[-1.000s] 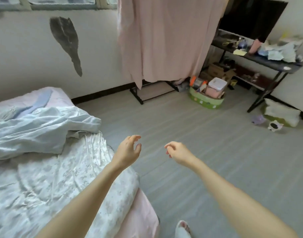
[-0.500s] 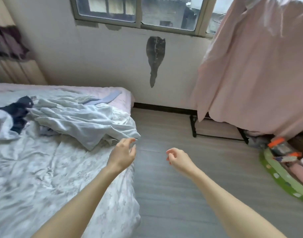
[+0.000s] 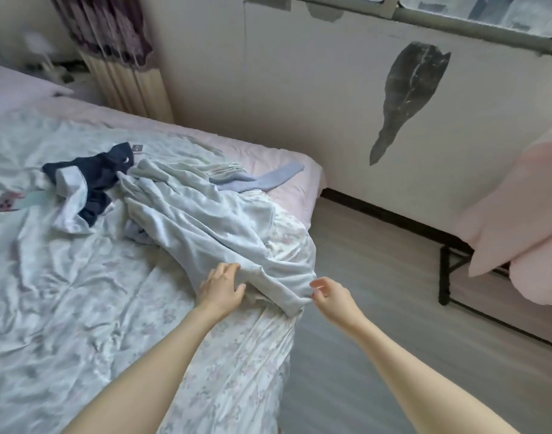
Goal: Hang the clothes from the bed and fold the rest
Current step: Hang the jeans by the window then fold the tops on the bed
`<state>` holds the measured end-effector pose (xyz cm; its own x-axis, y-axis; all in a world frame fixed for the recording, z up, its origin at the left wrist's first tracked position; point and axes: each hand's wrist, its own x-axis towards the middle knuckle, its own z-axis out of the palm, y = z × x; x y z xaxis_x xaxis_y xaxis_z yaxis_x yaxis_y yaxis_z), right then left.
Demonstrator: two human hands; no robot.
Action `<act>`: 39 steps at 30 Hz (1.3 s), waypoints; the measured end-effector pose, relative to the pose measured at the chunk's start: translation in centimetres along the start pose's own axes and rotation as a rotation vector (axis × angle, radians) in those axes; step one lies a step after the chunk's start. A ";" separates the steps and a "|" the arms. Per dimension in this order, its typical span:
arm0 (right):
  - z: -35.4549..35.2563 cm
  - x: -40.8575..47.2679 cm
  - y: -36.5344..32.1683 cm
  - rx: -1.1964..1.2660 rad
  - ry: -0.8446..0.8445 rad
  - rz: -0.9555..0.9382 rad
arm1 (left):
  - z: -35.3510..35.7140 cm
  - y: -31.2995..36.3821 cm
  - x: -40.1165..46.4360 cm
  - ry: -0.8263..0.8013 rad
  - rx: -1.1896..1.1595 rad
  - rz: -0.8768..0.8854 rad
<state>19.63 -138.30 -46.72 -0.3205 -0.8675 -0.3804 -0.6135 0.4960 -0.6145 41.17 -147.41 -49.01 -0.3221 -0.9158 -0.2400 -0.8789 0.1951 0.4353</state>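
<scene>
While lying crumpled across the bed (image 3: 80, 308), from centre out toward the 3 o'clock edge: pale blue garment (image 3: 206, 227), its lower end draping over the mattress corner. Left hand (image 3: 221, 288) resting at the garment's near hem, fingers spread and lightly curled onto the fabric; firm grip or mere touch cannot be told. Right hand (image 3: 329, 294) meeting the garment's outer corner at the bed edge, thumb and forefinger appearing to be pinching the cloth. Both forearms reaching in from 6 o'clock.

Lying at 10 o'clock of the pale blue garment, touching its upper end: dark navy garment (image 3: 96, 173) bunched with a white piece (image 3: 69, 198). Lying at 1 o'clock of the pile, on the pink sheet near the far corner: grey-blue sock (image 3: 268, 180). Resting at 9 o'clock, well apart from the pile: small printed item (image 3: 8, 200), too blurred to identify.

Hanging at 3 o'clock, over a black frame (image 3: 447, 277) standing on the grey floor (image 3: 378, 308): pink cloth (image 3: 519, 214). Showing at 1 o'clock on the white wall (image 3: 299, 89): dark leaf-shaped patch (image 3: 409, 89). Hanging at 11 o'clock: curtain (image 3: 121, 57).
</scene>
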 end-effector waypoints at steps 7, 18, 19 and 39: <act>5.0 12.7 -1.5 -0.115 -0.108 -0.071 | 5.8 -3.5 8.0 -0.156 -0.017 -0.065; 9.9 24.7 -4.1 -0.183 -0.483 -0.056 | 7.4 -6.2 13.0 -0.060 -0.010 0.028; 9.8 25.2 -4.1 -0.212 -0.484 -0.072 | 6.6 -6.6 13.2 -0.111 -0.027 0.032; -6.8 16.4 -13.0 0.337 0.094 -0.390 | -15.0 0.4 7.0 0.396 -0.511 -0.038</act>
<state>17.49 -159.20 -40.23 -0.1878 -0.9819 -0.0245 -0.4389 0.1062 -0.8922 43.85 -159.05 -37.46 -0.0540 -0.9980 0.0323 -0.5776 0.0576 0.8143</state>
